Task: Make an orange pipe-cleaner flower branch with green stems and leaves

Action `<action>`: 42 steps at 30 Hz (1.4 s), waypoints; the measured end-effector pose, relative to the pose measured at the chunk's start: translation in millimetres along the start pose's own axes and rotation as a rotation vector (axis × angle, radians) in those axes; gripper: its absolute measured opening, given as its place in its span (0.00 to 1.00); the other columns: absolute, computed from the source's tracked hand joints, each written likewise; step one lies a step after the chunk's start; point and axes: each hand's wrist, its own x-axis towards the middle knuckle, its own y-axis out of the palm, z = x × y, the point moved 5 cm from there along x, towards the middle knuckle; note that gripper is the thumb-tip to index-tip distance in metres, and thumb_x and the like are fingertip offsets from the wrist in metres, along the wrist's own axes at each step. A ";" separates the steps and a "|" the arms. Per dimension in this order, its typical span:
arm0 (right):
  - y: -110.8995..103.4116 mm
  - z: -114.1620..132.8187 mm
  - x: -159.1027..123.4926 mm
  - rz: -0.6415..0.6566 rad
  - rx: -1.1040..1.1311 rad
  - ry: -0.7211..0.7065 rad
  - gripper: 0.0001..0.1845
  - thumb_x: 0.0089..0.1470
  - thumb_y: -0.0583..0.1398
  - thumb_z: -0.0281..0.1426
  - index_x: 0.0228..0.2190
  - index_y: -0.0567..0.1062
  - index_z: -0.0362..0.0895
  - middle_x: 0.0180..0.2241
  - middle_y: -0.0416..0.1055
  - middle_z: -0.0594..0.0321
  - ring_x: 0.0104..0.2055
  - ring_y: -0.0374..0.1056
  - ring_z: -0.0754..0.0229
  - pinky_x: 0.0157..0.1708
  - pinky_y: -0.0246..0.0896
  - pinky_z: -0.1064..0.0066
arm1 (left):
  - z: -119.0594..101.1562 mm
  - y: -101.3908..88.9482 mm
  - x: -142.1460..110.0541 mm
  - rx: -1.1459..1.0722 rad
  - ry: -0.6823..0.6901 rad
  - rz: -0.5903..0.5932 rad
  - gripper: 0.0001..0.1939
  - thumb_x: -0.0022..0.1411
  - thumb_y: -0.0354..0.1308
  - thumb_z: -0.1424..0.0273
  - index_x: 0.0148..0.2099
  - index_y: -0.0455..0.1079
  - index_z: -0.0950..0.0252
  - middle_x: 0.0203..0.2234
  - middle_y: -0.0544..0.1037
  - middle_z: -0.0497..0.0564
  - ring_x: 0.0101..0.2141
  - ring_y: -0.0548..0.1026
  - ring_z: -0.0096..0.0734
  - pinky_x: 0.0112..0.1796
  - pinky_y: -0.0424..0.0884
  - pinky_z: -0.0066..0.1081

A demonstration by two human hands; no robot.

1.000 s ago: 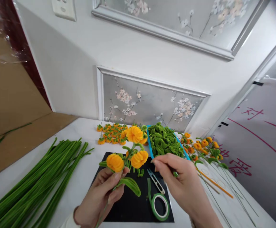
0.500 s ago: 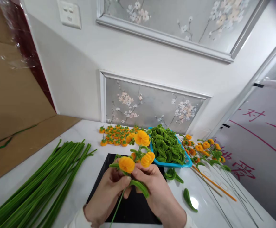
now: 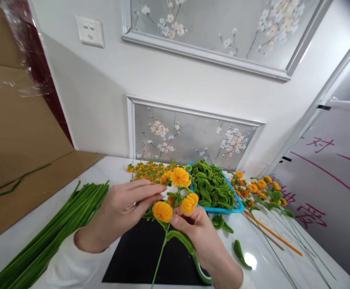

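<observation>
Head view: right hand (image 3: 191, 224) pinches orange flower stem (image 3: 160, 257), frame center; left hand (image 3: 129, 204) beside blooms, fingers nearly together. Red handwriting (image 3: 316, 142), right edge, reads "对一", "爱".

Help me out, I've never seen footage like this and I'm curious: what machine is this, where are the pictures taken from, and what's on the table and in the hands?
There's no machine here: these are a person's bare hands. All three pictures come from one camera on that person's head, looking forward and down.

The right hand holds a spray of orange flowers by its stem. The left hand is beside the blooms; whether it touches them is unclear.

On the white table lie a bundle of green stems, small orange flower heads, a blue basket of green leaves, a black mat and, at far right, more flower sprays.
</observation>
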 end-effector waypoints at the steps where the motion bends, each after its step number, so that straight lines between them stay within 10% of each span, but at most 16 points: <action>1: 1.1 0.3 -0.6 0.010 -0.006 -0.011 0.17 0.46 0.65 0.39 0.19 0.67 0.41 0.20 0.52 0.70 0.24 0.44 0.68 0.24 0.39 0.73 | -1.0 5.3 1.4 0.009 0.021 0.049 0.11 0.54 0.61 0.73 0.39 0.79 0.56 0.32 0.82 0.50 0.31 0.78 0.33 0.34 0.73 0.26; 11: 6.3 1.9 -2.7 0.054 -0.097 -0.031 0.17 0.49 0.62 0.40 0.21 0.65 0.42 0.22 0.52 0.69 0.25 0.43 0.68 0.24 0.40 0.73 | 11.1 21.7 -13.3 0.100 0.193 0.044 0.17 0.55 0.59 0.78 0.45 0.76 0.57 0.36 0.82 0.53 0.35 0.79 0.35 0.40 0.72 0.28; 27: 11.2 15.4 -6.8 0.112 -0.143 -0.086 0.14 0.52 0.61 0.39 0.24 0.68 0.43 0.23 0.55 0.68 0.25 0.48 0.67 0.25 0.49 0.75 | -5.1 26.6 -10.2 0.031 0.057 0.061 0.07 0.58 0.55 0.76 0.33 0.74 0.62 0.19 0.73 0.48 0.20 0.69 0.27 0.24 0.64 0.25; 33: 9.5 19.0 -8.0 0.054 -0.171 -0.098 0.15 0.50 0.62 0.39 0.22 0.67 0.43 0.21 0.54 0.69 0.24 0.47 0.67 0.24 0.50 0.75 | 3.5 9.6 -11.1 0.073 0.073 0.006 0.14 0.56 0.59 0.75 0.46 0.75 0.57 0.36 0.81 0.51 0.35 0.78 0.35 0.38 0.71 0.28; 42: -23.0 12.1 -4.4 -0.164 -0.090 -0.057 0.15 0.44 0.66 0.39 0.23 0.71 0.41 0.21 0.59 0.68 0.24 0.53 0.67 0.25 0.52 0.75 | 9.6 -5.3 -3.0 -0.052 -0.177 -0.050 0.07 0.56 0.58 0.70 0.34 0.79 0.59 0.28 0.82 0.49 0.28 0.77 0.34 0.31 0.71 0.27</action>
